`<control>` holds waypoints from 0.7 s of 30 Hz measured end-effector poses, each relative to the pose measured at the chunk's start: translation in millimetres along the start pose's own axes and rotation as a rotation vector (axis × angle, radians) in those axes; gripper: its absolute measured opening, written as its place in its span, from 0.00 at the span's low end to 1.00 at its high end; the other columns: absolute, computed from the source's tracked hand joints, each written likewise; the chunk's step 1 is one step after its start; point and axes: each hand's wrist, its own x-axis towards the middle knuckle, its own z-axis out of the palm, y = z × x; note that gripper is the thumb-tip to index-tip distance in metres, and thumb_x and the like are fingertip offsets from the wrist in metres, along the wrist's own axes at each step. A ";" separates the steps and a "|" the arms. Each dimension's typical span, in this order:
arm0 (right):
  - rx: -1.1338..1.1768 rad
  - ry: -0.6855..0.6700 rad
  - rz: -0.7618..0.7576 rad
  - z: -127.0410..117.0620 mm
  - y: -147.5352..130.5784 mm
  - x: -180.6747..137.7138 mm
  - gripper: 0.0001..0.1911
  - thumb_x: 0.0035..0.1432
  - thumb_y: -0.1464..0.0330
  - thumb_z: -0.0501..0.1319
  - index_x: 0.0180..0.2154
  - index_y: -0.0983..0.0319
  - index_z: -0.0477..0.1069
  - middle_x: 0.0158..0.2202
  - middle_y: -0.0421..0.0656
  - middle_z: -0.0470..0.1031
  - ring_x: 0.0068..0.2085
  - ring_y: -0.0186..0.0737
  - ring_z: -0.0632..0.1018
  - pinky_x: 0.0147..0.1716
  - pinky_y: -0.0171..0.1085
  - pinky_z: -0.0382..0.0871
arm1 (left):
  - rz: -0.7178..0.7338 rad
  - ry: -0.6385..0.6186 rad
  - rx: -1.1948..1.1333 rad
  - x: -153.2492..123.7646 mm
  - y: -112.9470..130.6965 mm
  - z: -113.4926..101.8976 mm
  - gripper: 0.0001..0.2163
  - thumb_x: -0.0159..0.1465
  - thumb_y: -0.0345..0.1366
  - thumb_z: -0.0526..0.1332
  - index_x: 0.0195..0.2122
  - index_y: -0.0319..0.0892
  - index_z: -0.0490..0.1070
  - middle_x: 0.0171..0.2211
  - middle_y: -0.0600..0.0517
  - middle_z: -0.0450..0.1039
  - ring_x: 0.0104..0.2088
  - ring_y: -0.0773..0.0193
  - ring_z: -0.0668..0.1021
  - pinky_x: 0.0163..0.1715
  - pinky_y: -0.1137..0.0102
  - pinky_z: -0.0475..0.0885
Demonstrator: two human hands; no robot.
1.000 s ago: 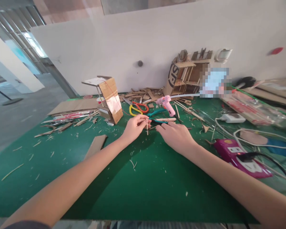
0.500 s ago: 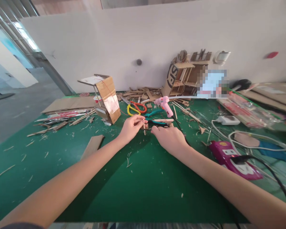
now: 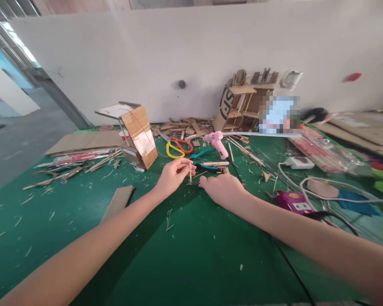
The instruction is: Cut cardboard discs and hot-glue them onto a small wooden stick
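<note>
My left hand (image 3: 171, 178) pinches a short, thin wooden stick (image 3: 190, 176) upright between thumb and fingertips. My right hand (image 3: 225, 189) is closed around a slim, dark, pointed tool (image 3: 194, 183), its kind unclear, most of it hidden by the fingers. The tool's tip meets or passes close by the stick's lower end; I cannot tell which. Just beyond both hands lies a teal-and-black handled tool (image 3: 207, 166), beside pale wooden sticks (image 3: 215, 163). Farther back are scissors with yellow and orange handles (image 3: 175, 151) and a pink glue gun (image 3: 219, 145).
A cardboard structure (image 3: 140, 138) stands at left, a larger cardboard shelf (image 3: 234, 106) by the wall. A cardboard strip (image 3: 119, 202) lies near my left forearm. At right are a magenta power strip (image 3: 293, 202) and looping cables. Wood shavings litter the green table (image 3: 185, 259).
The view has shifted slightly right. My right hand has moved slightly down, and the dark tool's tip now sits at the stick's lower end. Both hands keep their holds.
</note>
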 end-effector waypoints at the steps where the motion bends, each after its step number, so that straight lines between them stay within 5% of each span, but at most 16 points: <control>1: 0.000 -0.005 -0.007 -0.4 0.1 0.0 0.14 0.67 0.65 0.46 0.40 0.64 0.68 0.26 0.49 0.78 0.29 0.50 0.81 0.25 0.38 0.69 | 0.003 0.000 0.001 0.1 -0.4 -0.1 0.10 0.61 0.39 0.59 0.39 0.37 0.69 0.35 0.45 0.78 0.33 0.61 0.81 0.38 0.65 0.77; 13: 0.011 0.062 0.220 4.2 -8.9 -9.1 0.20 0.68 0.62 0.41 0.39 0.61 0.69 0.25 0.47 0.77 0.27 0.44 0.80 0.23 0.32 0.64 | -0.019 0.011 0.018 -0.9 0.4 -0.5 0.10 0.62 0.38 0.58 0.40 0.37 0.69 0.37 0.44 0.77 0.33 0.61 0.81 0.39 0.64 0.77; 21: 0.050 0.044 0.200 1.9 -5.6 -7.0 0.18 0.68 0.63 0.43 0.40 0.60 0.69 0.26 0.46 0.78 0.30 0.46 0.80 0.26 0.35 0.67 | -0.006 0.002 0.053 -1.7 1.6 0.0 0.11 0.63 0.38 0.57 0.41 0.37 0.69 0.37 0.44 0.77 0.33 0.62 0.81 0.38 0.65 0.76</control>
